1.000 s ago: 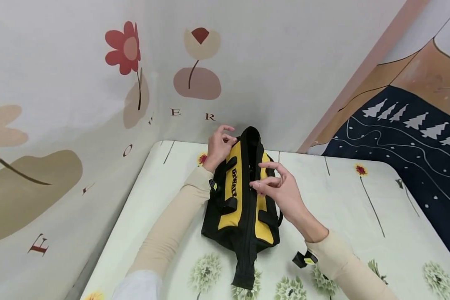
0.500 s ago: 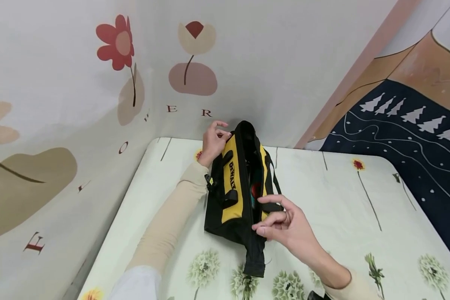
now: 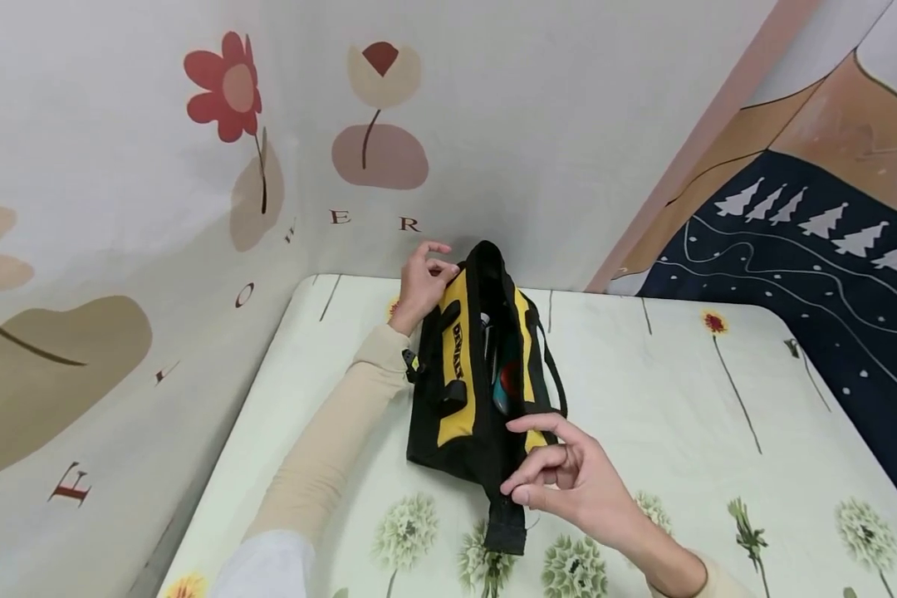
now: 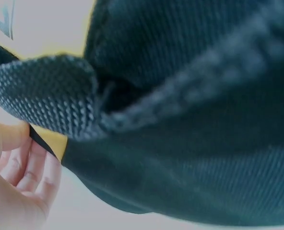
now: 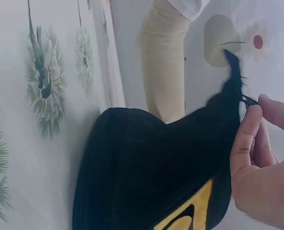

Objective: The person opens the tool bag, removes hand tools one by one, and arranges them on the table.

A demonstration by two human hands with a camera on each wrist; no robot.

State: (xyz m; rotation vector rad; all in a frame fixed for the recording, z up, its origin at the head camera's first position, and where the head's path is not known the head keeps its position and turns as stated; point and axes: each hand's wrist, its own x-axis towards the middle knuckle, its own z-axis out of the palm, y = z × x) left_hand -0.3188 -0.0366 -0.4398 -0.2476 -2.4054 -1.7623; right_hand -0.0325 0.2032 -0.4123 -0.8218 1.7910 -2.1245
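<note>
A black and yellow tool bag (image 3: 458,423) stands on the table with its zipped top mostly open. My right hand (image 3: 583,486) is at its near end and pinches the small dark zipper pull (image 5: 248,100) between thumb and forefinger, as the right wrist view shows. My left hand (image 3: 421,286) pinches the bag's far left upper edge; in the left wrist view its fingers lie against the yellow panel, partly behind a black strap (image 4: 46,93). Inside the bag, a teal and red object (image 3: 505,386) and a slim silvery one (image 3: 486,328) show; the rest is in shadow.
The table cover (image 3: 665,399) is pale with printed flowers. A white printed cloth wall (image 3: 493,124) rises close behind the bag, and another stands along the left. At the right hangs dark blue cloth (image 3: 792,266) with white trees.
My right hand has drawn the zipper pull along the top toward the near end. The opening has widened, exposing things inside. My left hand keeps its grip on the far edge.
</note>
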